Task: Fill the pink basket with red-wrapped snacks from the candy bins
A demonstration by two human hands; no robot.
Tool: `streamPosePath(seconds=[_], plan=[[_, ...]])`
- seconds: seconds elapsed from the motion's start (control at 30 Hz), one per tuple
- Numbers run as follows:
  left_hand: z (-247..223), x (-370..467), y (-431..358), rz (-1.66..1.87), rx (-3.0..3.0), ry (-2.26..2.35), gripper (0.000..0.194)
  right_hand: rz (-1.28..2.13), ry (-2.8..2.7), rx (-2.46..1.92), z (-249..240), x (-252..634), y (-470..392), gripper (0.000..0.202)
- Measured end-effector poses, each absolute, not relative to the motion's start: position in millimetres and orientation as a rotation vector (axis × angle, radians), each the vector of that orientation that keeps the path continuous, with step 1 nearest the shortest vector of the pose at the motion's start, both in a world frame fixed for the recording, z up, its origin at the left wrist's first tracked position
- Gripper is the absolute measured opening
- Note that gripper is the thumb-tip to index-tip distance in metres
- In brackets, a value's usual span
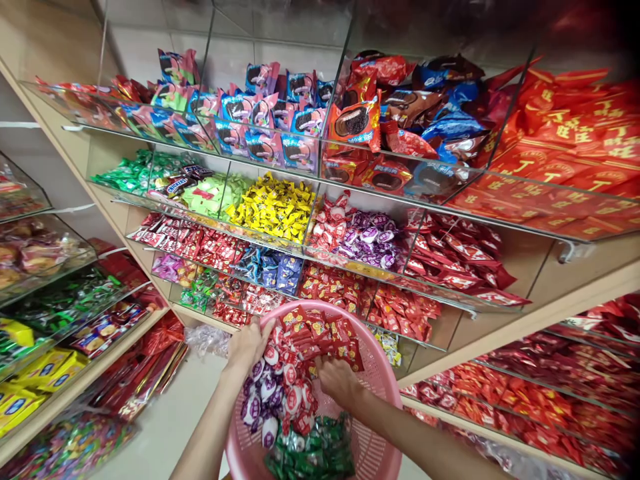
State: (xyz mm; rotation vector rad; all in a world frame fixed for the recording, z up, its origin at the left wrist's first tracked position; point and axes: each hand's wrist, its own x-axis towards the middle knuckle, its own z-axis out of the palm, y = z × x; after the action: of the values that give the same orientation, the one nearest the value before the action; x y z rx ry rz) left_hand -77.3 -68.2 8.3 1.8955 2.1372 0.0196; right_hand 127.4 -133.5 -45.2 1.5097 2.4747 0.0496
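A pink plastic basket with slotted walls holds wrapped candies in groups. Red candy packets lie at its far side, red-and-white twist-wrapped candies in the middle, purple-and-white ones at the left, and green-wrapped candies nearest me. My left hand is closed over the basket's far left rim, its thumb toward the inside. Inside the basket, my right hand has its fingers curled at the near edge of the red packets; whatever is in them is hidden.
Glass-fronted shelves rise ahead, with yellow candies, purple candies, red packets and wrapped cookies in compartments. More shelves stand left and right. A bag of colourful candies lies low at the left, by the pale floor.
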Motion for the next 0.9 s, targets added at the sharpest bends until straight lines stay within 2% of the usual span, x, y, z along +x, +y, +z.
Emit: streamPosePath(seconds=[0.13,0.27,0.43,0.67,0.9], plan=[[8.2,-77.4,-67.7,0.03,1.908,2.138,0.066,0.013,2.516,1.487,-25.0,132.7,-139.8,0.034],[3.7,-78.3,-66.6,0.039,1.907,2.138,0.069,-0.112,2.619,1.567,8.5,147.7,-118.0,0.025],[0.8,-79.1,-66.3,0.047,1.893,2.13,0.069,-0.095,2.394,2.035,35.3,175.9,-50.9,0.029],[6.7,-77.2,-68.4,0.051,1.875,2.14,0.065,-0.123,2.015,2.225,12.8,186.9,12.9,0.028],[2.5,-78.4,-66.8,0.075,1.868,2.131,0.066,-0.097,2.0,2.244,1.9,194.0,24.7,0.042]])
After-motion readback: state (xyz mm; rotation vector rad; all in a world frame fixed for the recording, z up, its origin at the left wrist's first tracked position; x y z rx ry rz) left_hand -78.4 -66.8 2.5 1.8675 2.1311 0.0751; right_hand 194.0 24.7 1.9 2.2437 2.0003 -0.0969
